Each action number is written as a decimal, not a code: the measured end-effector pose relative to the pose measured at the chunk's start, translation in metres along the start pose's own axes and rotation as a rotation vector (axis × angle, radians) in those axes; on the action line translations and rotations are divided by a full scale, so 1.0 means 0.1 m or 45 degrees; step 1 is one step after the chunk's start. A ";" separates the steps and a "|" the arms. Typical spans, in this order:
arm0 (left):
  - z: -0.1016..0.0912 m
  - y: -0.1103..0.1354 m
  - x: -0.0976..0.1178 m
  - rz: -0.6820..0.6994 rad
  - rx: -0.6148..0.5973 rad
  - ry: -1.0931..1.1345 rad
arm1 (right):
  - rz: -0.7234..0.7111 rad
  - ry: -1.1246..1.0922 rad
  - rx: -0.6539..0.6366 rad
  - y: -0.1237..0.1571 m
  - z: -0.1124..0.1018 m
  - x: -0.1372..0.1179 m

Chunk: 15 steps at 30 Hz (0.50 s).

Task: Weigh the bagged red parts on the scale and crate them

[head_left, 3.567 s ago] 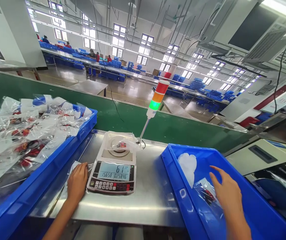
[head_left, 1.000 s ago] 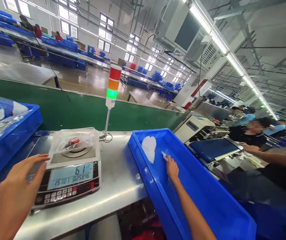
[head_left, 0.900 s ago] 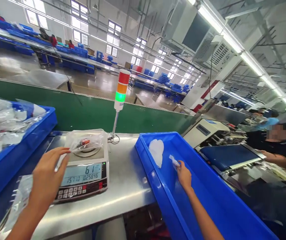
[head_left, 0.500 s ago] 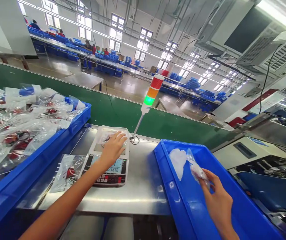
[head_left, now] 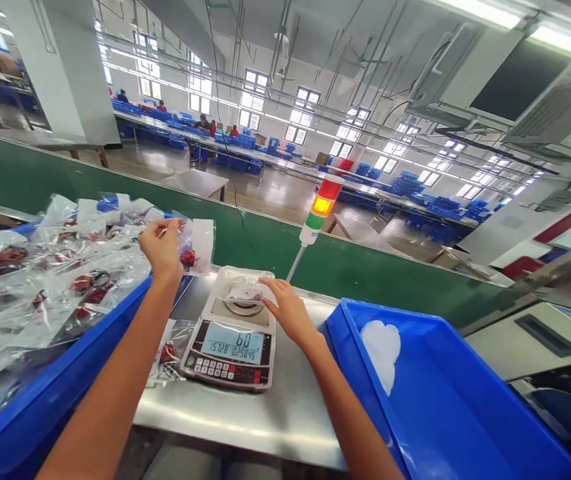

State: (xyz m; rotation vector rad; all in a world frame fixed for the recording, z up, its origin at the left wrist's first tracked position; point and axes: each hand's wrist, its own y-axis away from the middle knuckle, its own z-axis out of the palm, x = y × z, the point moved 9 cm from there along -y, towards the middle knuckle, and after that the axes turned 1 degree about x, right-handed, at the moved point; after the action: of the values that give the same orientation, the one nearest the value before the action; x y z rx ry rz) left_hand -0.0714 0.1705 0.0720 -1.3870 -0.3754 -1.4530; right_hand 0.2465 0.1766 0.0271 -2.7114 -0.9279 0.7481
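My left hand point(head_left: 162, 250) is raised over the far right corner of the left bin, fingers closed on a clear plastic bag point(head_left: 200, 247) that holds a red part. My right hand point(head_left: 285, 303) reaches over the right side of the digital scale point(head_left: 235, 347), its fingers stretched out at the edge of a clear plastic tray point(head_left: 245, 288) on the pan. A bag with whitish contents seems to lie in that tray, though its details are unclear. The scale's display is lit. Beside the scale on the left lies another clear bag point(head_left: 168, 352) with a red part.
At left, a blue bin point(head_left: 110, 327) is heaped with several bagged red parts. On the right stands a blue bin point(head_left: 445, 327) with a white patch point(head_left: 381, 350) inside. A signal tower point(head_left: 321, 210) glows amber behind the scale, before a green partition point(head_left: 265, 247).
My left hand has lifted a bag from the scale area and moved left. My right hand has moved from the right bin to the scale. The tower light turned from green to amber.
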 end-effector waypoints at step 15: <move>-0.27 -0.32 0.03 0.572 -0.192 -0.635 | 0.541 -0.233 0.400 1.34 0.15 1.52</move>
State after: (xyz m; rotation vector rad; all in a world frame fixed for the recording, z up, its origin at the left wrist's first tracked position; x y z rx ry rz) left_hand -0.1117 0.1606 0.0802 -1.8185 -0.2439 -0.7741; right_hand 0.4123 0.1642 -0.0898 -2.6052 -0.2237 1.1266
